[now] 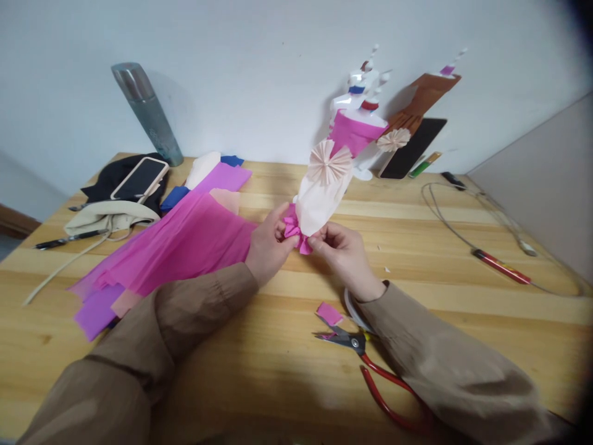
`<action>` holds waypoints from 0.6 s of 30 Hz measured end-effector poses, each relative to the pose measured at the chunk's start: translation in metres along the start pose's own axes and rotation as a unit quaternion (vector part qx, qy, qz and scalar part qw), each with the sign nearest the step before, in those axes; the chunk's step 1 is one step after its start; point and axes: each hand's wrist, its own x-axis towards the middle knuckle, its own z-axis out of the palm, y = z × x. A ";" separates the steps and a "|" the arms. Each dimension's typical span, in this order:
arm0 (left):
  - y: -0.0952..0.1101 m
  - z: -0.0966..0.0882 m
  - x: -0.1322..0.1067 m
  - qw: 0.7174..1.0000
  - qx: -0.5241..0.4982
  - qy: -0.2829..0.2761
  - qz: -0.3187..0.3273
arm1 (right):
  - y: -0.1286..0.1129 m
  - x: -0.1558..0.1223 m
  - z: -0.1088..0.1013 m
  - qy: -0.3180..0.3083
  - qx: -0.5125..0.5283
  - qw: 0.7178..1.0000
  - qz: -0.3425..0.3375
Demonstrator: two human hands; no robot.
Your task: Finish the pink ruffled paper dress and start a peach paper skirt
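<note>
My left hand [273,244] pinches the left side of a ruffled pink crepe paper strip [296,228]. From the right, the fingertips of my right hand [341,250] are closed on the same strip. It borders the near end of a cream paper piece [322,201] that carries a pleated paper rosette [328,162]. Behind the rosette stands a pink paper band [356,131] with white, blue and red parts above it. Whether these parts are all joined, I cannot tell. Red-handled scissors [356,343] lie open below my right hand, with a pink scrap [330,313] at their blades.
Pink crepe paper [185,241] spreads over the table's left side. Further left are a phone [140,178], a beige pouch [111,216] and a leaning bottle [148,111]. A brown paper piece [421,96], a black tablet-like slab [414,148] and a red-handled cable tool [503,267] occupy the right.
</note>
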 end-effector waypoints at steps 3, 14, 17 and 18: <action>0.008 0.001 -0.004 0.990 -0.102 -0.030 -0.093 | 0.002 0.001 0.000 0.005 0.013 1.000 0.006; 0.016 -0.009 0.011 0.862 -0.312 -0.066 -0.394 | 0.003 0.000 -0.001 -0.007 0.018 1.000 0.014; 0.016 -0.009 0.016 0.852 -0.313 -0.098 -0.408 | 0.001 -0.001 -0.002 -0.006 -0.005 1.000 0.007; 0.015 -0.008 0.017 0.851 -0.315 -0.105 -0.406 | -0.001 -0.001 -0.003 -0.003 -0.023 1.000 0.002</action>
